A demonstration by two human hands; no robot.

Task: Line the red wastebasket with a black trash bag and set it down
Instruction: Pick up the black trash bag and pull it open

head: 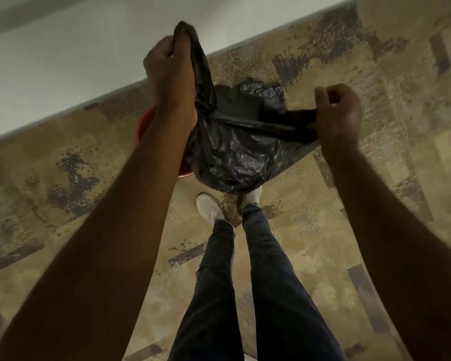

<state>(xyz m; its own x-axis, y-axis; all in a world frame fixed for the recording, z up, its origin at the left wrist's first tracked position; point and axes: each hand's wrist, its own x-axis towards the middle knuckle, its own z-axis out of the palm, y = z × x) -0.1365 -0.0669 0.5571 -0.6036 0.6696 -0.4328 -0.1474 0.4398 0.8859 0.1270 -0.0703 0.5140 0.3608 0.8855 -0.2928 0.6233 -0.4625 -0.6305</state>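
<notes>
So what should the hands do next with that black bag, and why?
Probably pull the bag's mouth wider open. Both the left hand and right hand grip the black trash bag by its edge, but it hangs bunched and crumpled, while the red wastebasket sits on the carpet behind the left arm, not yet lined.

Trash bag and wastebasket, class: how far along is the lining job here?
Done: the black trash bag is out and partly opened. In hand: the left hand and right hand stretch its mouth apart. Left: fitting it into the red wastebasket, mostly hidden behind the left arm, then setting it down.
</notes>
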